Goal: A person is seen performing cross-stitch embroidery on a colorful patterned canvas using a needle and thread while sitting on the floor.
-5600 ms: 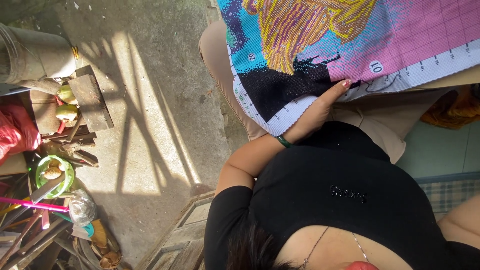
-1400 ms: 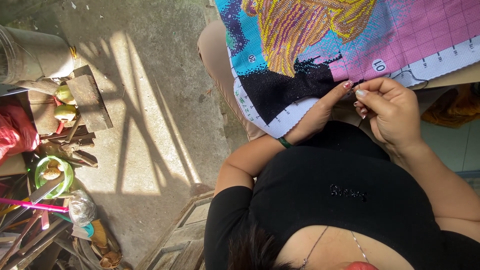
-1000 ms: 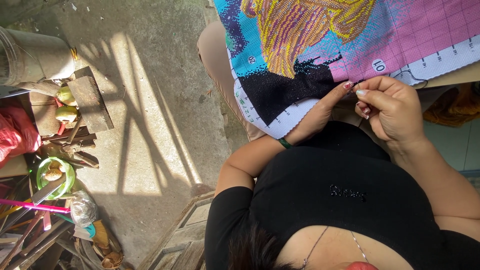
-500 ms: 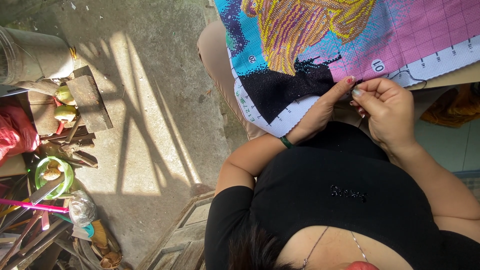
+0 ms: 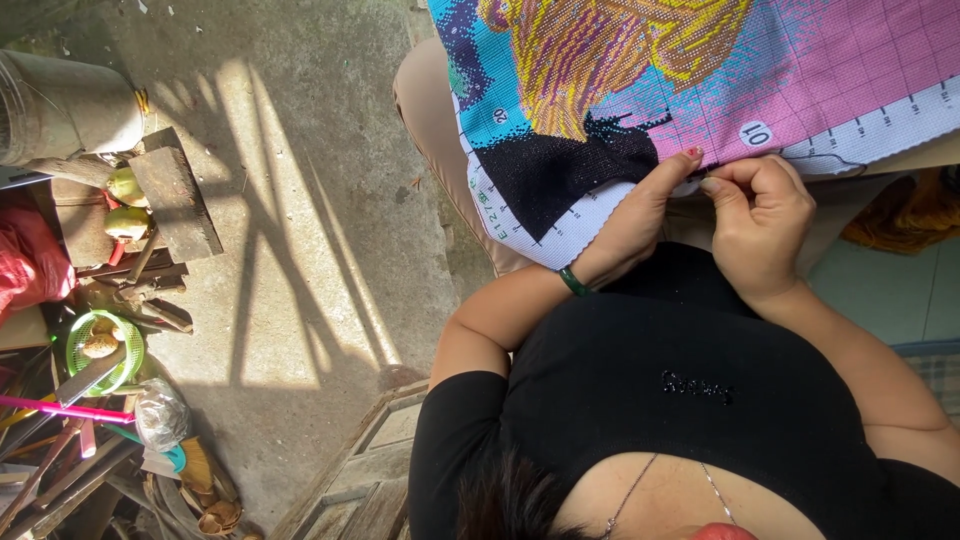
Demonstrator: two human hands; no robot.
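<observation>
A cross-stitch embroidery cloth [image 5: 700, 70] in yellow, pink, blue and black lies across my lap, with a white gridded border. My left hand [image 5: 640, 220], a green bracelet [image 5: 573, 281] on its wrist, grips the cloth's near edge from below, one red-nailed finger lying on the border. My right hand [image 5: 760, 225] is right beside it, thumb and forefinger pinched together at the same edge and touching the left fingertips. Anything between the pinched fingers is too small to see. My black shirt [image 5: 680, 390] fills the lower frame.
To the left is a sunlit concrete floor [image 5: 300, 250]. At the far left stand a grey bucket [image 5: 70, 105], a wooden block [image 5: 175, 200], green fruits [image 5: 125, 185], a red bag [image 5: 30, 260], a green basket [image 5: 100, 345] and piled sticks. A wooden frame [image 5: 370, 480] lies by my left arm.
My right hand came into view, then moved up and left until its pinched fingers met the left fingertips at the cloth's edge. The left hand stayed on the cloth.
</observation>
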